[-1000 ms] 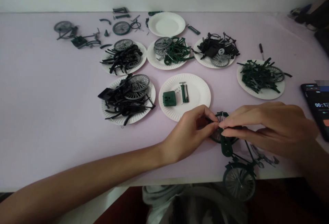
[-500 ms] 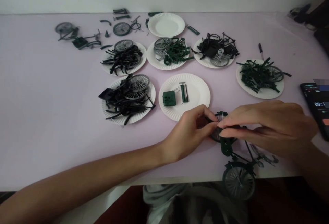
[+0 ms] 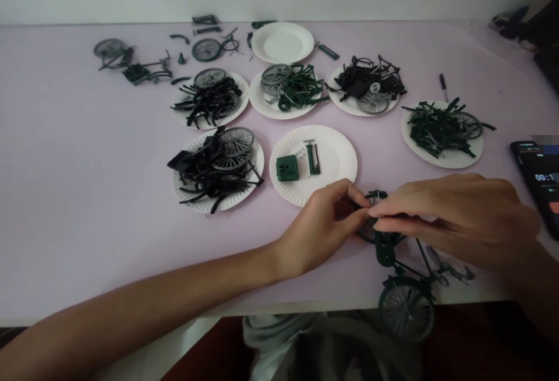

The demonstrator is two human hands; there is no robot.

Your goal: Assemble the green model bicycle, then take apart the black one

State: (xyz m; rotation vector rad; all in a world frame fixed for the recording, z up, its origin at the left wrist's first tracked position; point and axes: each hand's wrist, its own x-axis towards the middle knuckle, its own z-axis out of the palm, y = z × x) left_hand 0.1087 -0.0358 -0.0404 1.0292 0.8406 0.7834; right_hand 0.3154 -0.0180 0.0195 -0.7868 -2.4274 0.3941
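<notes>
A small dark green model bicycle [image 3: 404, 279] lies at the front edge of the pale purple table [image 3: 87, 165], one spoked wheel hanging past the edge. My left hand [image 3: 321, 226] pinches the far wheel end of the model. My right hand [image 3: 454, 218] comes in from the right, its fingers pressed together on the same spot. The two sets of fingertips meet there and hide the part between them. Just behind my hands, a paper plate [image 3: 336, 162] carries a green box-shaped part [image 3: 287, 168] and a small green pump-like piece [image 3: 312, 158].
Several more paper plates hold heaps of black parts [image 3: 213, 162] and green parts [image 3: 439, 127]; one plate [image 3: 283, 42] at the back is bare. Loose wheels and bits [image 3: 131, 63] lie far left. A phone with a timer [image 3: 541, 180] and a pen [image 3: 443, 87] sit on the right.
</notes>
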